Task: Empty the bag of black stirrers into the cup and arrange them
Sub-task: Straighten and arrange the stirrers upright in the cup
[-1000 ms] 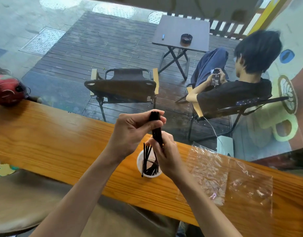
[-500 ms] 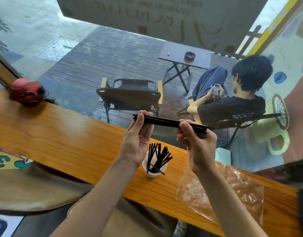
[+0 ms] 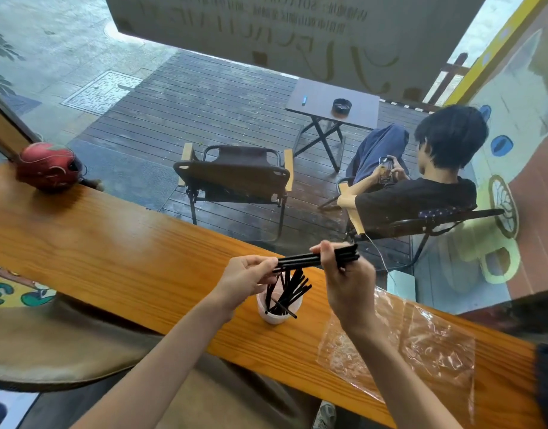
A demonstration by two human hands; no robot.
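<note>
Above the cup (image 3: 279, 308) — stirrer bundle (image 3: 310, 260) between both hands' fingers (image 3: 268, 265).

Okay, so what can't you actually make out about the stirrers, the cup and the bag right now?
Head view only:
- Count in the bundle of stirrers: they overlap, and the right hand and left hand cover parts.
- Bottom of the cup: hidden by the stirrers inside.
- Whether the plastic bag is fully empty: glare and creases obscure it.
</note>
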